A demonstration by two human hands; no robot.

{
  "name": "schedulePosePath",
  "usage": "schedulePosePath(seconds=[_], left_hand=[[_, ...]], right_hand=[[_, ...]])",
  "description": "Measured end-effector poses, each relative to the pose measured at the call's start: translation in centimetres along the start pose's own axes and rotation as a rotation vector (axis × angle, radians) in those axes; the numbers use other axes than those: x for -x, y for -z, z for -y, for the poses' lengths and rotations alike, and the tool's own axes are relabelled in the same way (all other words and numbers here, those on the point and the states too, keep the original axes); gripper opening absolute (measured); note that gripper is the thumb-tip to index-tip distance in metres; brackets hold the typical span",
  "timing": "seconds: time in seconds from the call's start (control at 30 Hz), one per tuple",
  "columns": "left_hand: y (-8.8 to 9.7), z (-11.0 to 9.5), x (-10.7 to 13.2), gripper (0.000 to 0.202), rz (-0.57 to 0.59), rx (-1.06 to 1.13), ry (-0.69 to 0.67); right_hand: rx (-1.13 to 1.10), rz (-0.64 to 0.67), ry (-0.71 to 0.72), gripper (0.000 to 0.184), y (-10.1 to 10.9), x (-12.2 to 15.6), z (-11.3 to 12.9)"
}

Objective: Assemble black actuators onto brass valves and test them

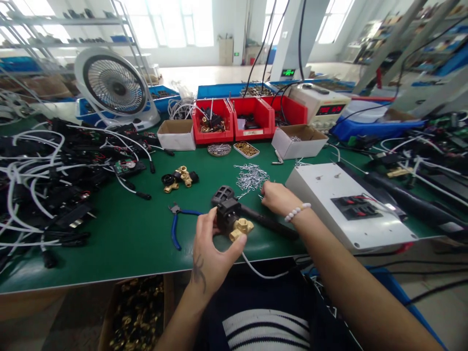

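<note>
My left hand [215, 243] is closed around a black plastic device with a brass fitting [242, 228] at its near end, thumb against the brass. A white cable [261, 274] hangs from below the device over the table edge. My right hand [278, 197] is pinched beside a loose pile of small silvery wire clips [251, 176]. A thin bit of wire shows at its fingertips; its fingers partly hide it. Blue-handled pliers [175, 226] lie to the left of my left hand. A black tube [270, 222] lies between my hands.
Brass fittings [185, 176] with black parts lie beyond the pliers. A grey switch box [347, 204] stands right of my forearm. Cabled black assemblies [44, 185] crowd the left. Red bins [254, 122], white cartons [177, 135] and a fan [113, 85] stand behind.
</note>
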State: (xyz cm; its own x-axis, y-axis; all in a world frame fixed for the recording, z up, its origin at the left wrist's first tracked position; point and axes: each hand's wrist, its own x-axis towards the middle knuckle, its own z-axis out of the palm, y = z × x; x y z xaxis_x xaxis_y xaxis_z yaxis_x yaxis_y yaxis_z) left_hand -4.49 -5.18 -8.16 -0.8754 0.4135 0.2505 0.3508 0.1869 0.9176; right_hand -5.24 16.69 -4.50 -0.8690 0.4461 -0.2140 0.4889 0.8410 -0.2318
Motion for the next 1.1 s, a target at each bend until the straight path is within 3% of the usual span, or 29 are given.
schedulePosePath(seconds=[0.13, 0.23, 0.33, 0.43, 0.57, 0.77, 0.87, 0.97, 1.1], left_hand=[[0.1, -0.1, 0.6, 0.062, 0.015, -0.029, -0.030], [0.4, -0.7, 1.2, 0.064, 0.031, -0.072, -0.065], [0.8, -1.5, 1.5, 0.066, 0.021, -0.109, -0.130], [1.3, -2.3, 1.8, 0.068, 0.004, -0.103, -0.169], [1.6, -3.3, 2.1, 0.070, 0.006, -0.075, -0.145], [1.7, -4.2, 2.4, 0.075, 0.006, -0.087, -0.177], [1.8, -4.7, 2.5, 0.075, 0.004, -0.135, -0.213], [2.0, -5.1, 2.5, 0.074, -0.002, -0.182, -0.250], [2.1, -5.4, 2.6, 0.075, -0.011, -0.196, -0.273]], right_hand=[[-0.087, 0.013, 0.053, 0.016, 0.4, 0.6, -0.4], [-0.263, -0.072, 0.126, 0.008, 0.9, 1.9, 0.2], [-0.505, -0.124, 0.254, 0.012, 1.6, 4.3, 0.9], [-0.816, -0.086, 0.371, 0.019, 2.2, 6.9, 1.2], [-1.219, -0.045, 0.404, 0.016, 2.7, 9.3, 1.4], [-1.151, -0.153, 0.435, 0.006, 3.6, 11.5, 2.2], [-1.143, -0.145, 0.431, 0.018, 3.8, 12.5, 2.8], [-1.052, -0.168, 0.460, 0.004, 3.9, 13.1, 3.3], [-1.041, -0.172, 0.451, 0.003, 3.6, 13.2, 3.6]])
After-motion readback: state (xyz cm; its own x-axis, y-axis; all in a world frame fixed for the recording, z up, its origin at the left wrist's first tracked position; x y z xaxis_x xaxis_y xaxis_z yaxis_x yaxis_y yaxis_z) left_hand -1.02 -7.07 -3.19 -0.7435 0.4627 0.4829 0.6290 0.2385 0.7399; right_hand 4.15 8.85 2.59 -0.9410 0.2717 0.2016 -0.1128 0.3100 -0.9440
